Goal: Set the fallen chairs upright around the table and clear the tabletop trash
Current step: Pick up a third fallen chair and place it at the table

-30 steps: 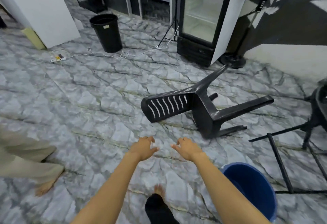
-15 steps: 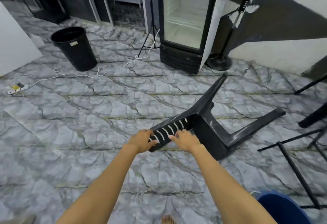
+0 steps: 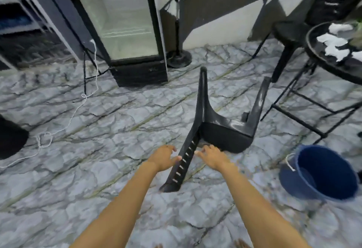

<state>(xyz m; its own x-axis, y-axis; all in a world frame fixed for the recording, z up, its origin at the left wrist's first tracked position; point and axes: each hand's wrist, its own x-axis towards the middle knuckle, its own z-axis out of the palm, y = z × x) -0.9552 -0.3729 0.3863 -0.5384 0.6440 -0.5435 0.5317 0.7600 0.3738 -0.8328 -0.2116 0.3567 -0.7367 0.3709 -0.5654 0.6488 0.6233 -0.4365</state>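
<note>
A black plastic chair (image 3: pixel 221 134) lies tipped on the marble floor, two legs pointing up and away, its slotted backrest edge-on toward me. My left hand (image 3: pixel 164 157) grips the backrest's left edge, thumb against the slotted face. My right hand (image 3: pixel 212 156) is on the other side, its spread fingers touching the backrest near the seat. At the right edge stands a round black table (image 3: pixel 321 59) with crumpled white paper trash (image 3: pixel 335 45) on it. Behind the table an upright black chair (image 3: pixel 291 32) is partly visible.
A blue bucket (image 3: pixel 321 173) sits on the floor at the right, close to the fallen chair. A glass-door fridge (image 3: pixel 121 22) and a fan stand (image 3: pixel 178 57) are behind. A white cable (image 3: pixel 68 114) trails across the floor on the left, near a black bin (image 3: pixel 9 140).
I have stepped closer and turned right, bringing the table into view. The chair's backrest has swung edge-on between my hands and its legs now point upward.
</note>
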